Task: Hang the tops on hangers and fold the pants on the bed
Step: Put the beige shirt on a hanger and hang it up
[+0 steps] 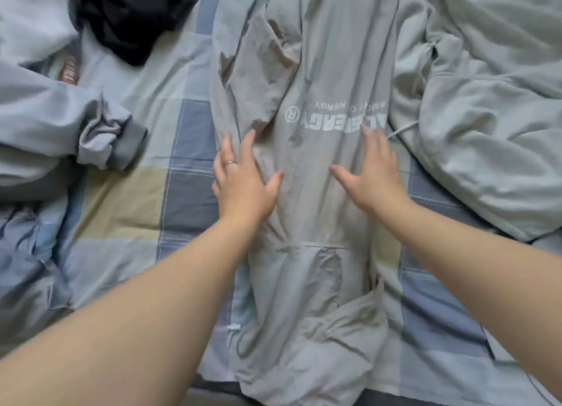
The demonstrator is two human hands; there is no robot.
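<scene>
left hand (243,180) and right hand (372,174), fingers spread flat, on crinkled thin grey garment (334,55) over checked bedsheet (121,198)

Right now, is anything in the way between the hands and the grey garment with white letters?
No, nothing visible. The left hand and right hand both rest flat, directly on the grey garment. No hanger is in view.

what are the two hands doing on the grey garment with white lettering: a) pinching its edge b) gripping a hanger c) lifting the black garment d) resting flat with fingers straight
D: the left hand and right hand both lie flat on the grey garment, fingers straight, gripping nothing.
</scene>
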